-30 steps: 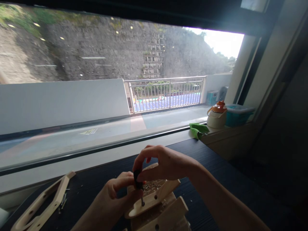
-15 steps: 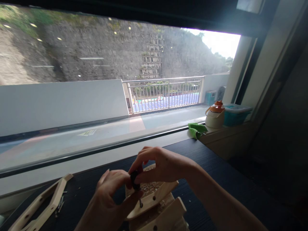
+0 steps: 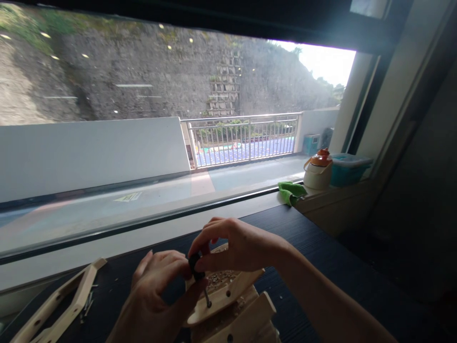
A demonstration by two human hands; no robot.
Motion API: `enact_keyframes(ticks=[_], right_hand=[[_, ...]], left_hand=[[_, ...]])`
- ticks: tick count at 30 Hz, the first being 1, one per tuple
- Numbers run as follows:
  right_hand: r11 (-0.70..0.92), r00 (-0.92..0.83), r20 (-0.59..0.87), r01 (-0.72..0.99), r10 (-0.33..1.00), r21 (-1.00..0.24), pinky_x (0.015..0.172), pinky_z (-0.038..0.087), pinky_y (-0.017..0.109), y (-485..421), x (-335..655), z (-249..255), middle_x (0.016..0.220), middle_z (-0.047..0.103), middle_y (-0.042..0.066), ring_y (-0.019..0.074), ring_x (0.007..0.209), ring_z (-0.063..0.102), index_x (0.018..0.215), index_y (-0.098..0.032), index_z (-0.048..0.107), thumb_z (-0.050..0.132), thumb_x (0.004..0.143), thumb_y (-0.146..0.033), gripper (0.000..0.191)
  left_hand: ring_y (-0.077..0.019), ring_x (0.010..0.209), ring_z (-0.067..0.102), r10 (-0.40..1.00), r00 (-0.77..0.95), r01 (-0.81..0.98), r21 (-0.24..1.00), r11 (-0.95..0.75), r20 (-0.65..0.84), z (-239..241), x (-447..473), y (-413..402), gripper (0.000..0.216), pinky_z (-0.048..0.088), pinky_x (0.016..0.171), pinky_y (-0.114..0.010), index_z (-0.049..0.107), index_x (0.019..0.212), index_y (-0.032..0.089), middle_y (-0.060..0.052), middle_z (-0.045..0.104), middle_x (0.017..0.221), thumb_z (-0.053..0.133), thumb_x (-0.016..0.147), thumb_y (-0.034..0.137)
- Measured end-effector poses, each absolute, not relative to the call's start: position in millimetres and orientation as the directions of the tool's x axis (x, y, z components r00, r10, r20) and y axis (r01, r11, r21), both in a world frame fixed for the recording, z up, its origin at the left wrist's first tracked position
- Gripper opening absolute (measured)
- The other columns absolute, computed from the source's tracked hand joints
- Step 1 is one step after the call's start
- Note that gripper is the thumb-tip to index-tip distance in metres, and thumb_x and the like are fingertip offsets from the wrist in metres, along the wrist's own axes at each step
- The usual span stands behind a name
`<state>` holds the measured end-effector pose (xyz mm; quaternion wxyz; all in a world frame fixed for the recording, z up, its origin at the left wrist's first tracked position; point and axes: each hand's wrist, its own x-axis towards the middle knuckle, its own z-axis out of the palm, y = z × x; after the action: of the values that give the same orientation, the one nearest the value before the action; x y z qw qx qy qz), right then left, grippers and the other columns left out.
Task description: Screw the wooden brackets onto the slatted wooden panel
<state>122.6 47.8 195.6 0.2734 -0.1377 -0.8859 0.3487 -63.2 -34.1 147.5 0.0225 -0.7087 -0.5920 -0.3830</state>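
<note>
A screwdriver with a black handle leans over a light wooden piece, its metal shaft reaching down into a hole in a curved wooden slat. My right hand pinches the handle from above between thumb and fingers. From the left, my left hand closes its thumb and forefinger around the lower handle and upper shaft. Below the slat lies a second wooden slat with a dark hole. Small wood crumbs lie on the wooden surface behind the slat, which the hands partly hide.
An angled wooden frame lies at the left on the dark table, with several screws beside it. On the window sill are a green cloth, a white and orange bottle and a teal box.
Both hands and the screwdriver handle have shifted slightly left, tilting the handle more. More of the shaft shows above the slat, its tip still at the same hole.
</note>
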Motion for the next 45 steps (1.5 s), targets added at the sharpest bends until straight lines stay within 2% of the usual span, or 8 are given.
enact_keyframes(ticks=[3,12,15,20,26,30,36,45], right_hand=[[0.697,-0.816,0.352,0.086,0.459,-0.712,0.08,0.044,0.025,46.4,123.0,196.9,0.082,0.063,0.002,0.0149,0.086,0.057,0.096,-0.016,0.073,0.07,0.08,-0.026,0.019],[0.702,-0.808,0.425,-0.019,0.409,-0.712,0.079,0.045,0.024,48.5,123.8,196.0,0.08,0.063,0.002,0.0131,0.082,0.058,0.092,-0.014,0.073,0.071,0.08,-0.025,0.017],[0.645,-0.798,0.361,0.044,0.483,-0.763,0.08,0.045,0.025,46.6,123.5,195.5,0.082,0.064,0.002,0.0142,0.085,0.058,0.093,-0.015,0.072,0.072,0.078,-0.03,0.021],[0.64,-0.786,0.345,0.083,0.513,-0.764,0.08,0.045,0.025,44.4,123.5,196.2,0.082,0.064,0.002,0.014,0.085,0.058,0.093,-0.016,0.071,0.072,0.078,-0.03,0.02],[0.645,-0.797,0.344,0.073,0.496,-0.761,0.08,0.045,0.025,44.8,123.5,197.1,0.081,0.064,0.001,0.015,0.087,0.057,0.093,-0.016,0.072,0.072,0.078,-0.031,0.021],[0.703,-0.81,0.393,0.034,0.437,-0.711,0.081,0.045,0.025,47.5,123.4,195.2,0.081,0.064,0.002,0.0152,0.087,0.057,0.095,-0.016,0.072,0.069,0.081,-0.026,0.018],[0.686,-0.802,0.361,0.082,0.476,-0.723,0.081,0.044,0.025,46.5,123.7,195.7,0.081,0.064,0.002,0.0156,0.089,0.058,0.095,-0.017,0.072,0.07,0.08,-0.029,0.019],[0.767,-0.813,0.444,0.005,0.377,-0.642,0.082,0.046,0.025,47.2,122.8,195.3,0.083,0.065,0.003,0.0147,0.087,0.059,0.098,-0.015,0.072,0.068,0.082,-0.024,0.019]], left_hand=[[-0.0255,0.082,0.064,0.879,0.019,0.815,0.502,-0.289,0.476,148.6,-63.9,-37.1,0.03,0.041,0.096,-0.052,0.067,0.076,0.026,-0.002,0.069,0.081,0.059,0.078,0.055],[-0.0225,0.076,0.064,0.905,0.046,0.73,0.604,-0.32,0.423,160.3,-55.6,-39.5,0.031,0.052,0.077,-0.036,0.068,0.071,0.025,-0.002,0.069,0.079,0.058,0.078,0.054],[-0.0242,0.082,0.065,0.902,0.054,0.733,0.596,-0.327,0.428,158.2,-56.9,-37.8,0.029,0.052,0.078,-0.037,0.069,0.073,0.025,-0.003,0.069,0.083,0.058,0.078,0.051],[-0.0271,0.082,0.064,0.888,-0.007,0.792,0.544,-0.276,0.46,155.3,-58.8,-40.3,0.029,0.046,0.089,-0.051,0.07,0.076,0.026,-0.003,0.069,0.081,0.06,0.075,0.053],[-0.024,0.076,0.063,0.891,0.03,0.783,0.543,-0.302,0.453,159.7,-57.8,-40.8,0.035,0.049,0.085,-0.045,0.066,0.069,0.025,-0.003,0.068,0.077,0.055,0.078,0.057],[-0.0244,0.077,0.063,0.893,0.055,0.77,0.551,-0.322,0.446,162.7,-58.8,-40.2,0.035,0.046,0.091,-0.047,0.065,0.067,0.025,-0.003,0.069,0.079,0.053,0.08,0.055],[-0.0273,0.082,0.065,0.896,0.024,0.762,0.572,-0.304,0.444,157.6,-60.9,-39.5,0.033,0.047,0.088,-0.049,0.069,0.069,0.027,-0.002,0.07,0.083,0.058,0.076,0.058],[-0.0232,0.088,0.066,0.89,0.092,0.734,0.574,-0.364,0.446,151.1,-66.7,-35.8,0.022,0.052,0.078,-0.032,0.071,0.079,0.028,-0.001,0.071,0.091,0.06,0.08,0.047]])
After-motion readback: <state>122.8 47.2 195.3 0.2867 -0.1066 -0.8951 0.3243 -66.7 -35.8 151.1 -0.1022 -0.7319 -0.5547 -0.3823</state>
